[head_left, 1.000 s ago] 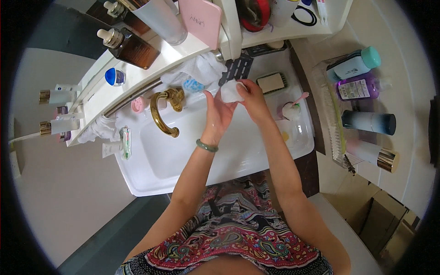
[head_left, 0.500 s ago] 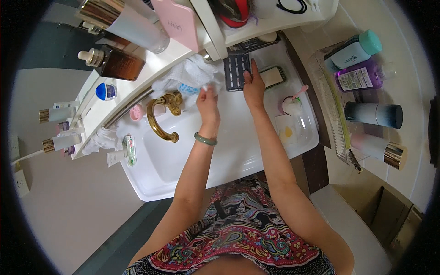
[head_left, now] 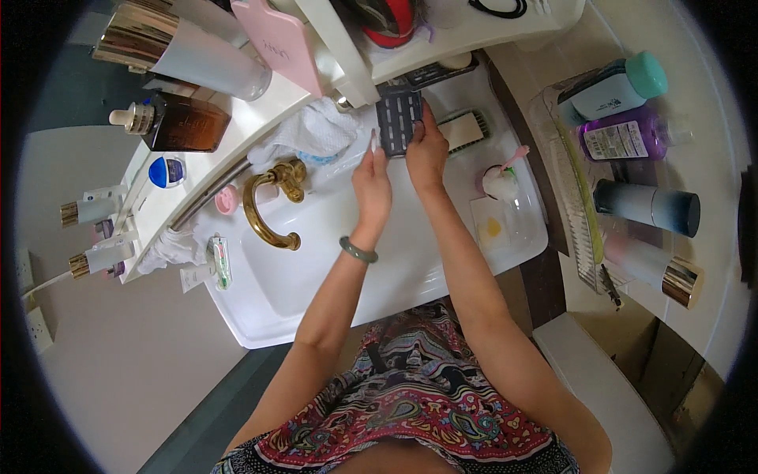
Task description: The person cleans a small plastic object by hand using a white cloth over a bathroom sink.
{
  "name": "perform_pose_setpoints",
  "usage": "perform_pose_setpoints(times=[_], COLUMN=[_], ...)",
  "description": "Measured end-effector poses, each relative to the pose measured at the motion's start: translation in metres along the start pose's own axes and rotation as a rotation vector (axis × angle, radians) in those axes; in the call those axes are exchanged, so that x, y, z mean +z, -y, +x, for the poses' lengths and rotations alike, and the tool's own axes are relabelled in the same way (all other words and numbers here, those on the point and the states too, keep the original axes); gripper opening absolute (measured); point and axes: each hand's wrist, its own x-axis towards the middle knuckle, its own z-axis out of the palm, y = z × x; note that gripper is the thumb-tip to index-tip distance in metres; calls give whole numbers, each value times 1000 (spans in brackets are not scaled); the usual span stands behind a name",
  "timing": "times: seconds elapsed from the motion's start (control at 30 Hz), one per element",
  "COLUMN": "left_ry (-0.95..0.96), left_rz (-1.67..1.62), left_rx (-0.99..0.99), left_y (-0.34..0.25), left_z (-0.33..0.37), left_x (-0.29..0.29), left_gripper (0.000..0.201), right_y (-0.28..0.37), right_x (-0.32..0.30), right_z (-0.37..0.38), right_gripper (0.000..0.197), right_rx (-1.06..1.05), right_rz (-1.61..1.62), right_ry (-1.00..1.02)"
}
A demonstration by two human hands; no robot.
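Observation:
A dark slotted tray point(head_left: 397, 117) lies at the back rim of the white sink point(head_left: 339, 300), just under the white shelf point(head_left: 474, 31). My right hand point(head_left: 426, 152) is closed on the tray's lower right edge. My left hand point(head_left: 371, 180) grips its lower left corner, one finger stretched up along the left side. A green bangle point(head_left: 358, 251) sits on my left wrist. Both forearms reach over the basin from below.
A gold faucet point(head_left: 272, 207) curves over the basin at the left, with a white cloth point(head_left: 312, 130) behind it. A green-rimmed soap dish point(head_left: 466, 130) and a white cup point(head_left: 500, 183) stand to the right. Bottles point(head_left: 632, 134) lie on the right counter, and a brown bottle point(head_left: 178, 122) on the left ledge.
A second ago both hands held a small white thing over the basin. They have since reached to the back rim and taken hold of the dark slotted tray; the white thing is out of my hands.

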Motion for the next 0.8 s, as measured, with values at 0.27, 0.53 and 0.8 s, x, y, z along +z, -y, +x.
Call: perform_pose_setpoints(times=[0.27,0.53,0.8], left_ry=[213,142,74], left_rz=[363,162,-695], left_rx=[-73,-67,-584], left_y=[9,-8,-12], left_z=[24,19,-41], left_x=[-17,-20,-45], left_gripper=[31,37,22], right_y=[-1,9,-52], right_x=[13,16,-31], right_z=[-4,-8,-7], right_gripper=[41,39,32], right_rx=[0,76,-105], right_rz=[-76,-51,136], right_ry=[-130,-50,149])
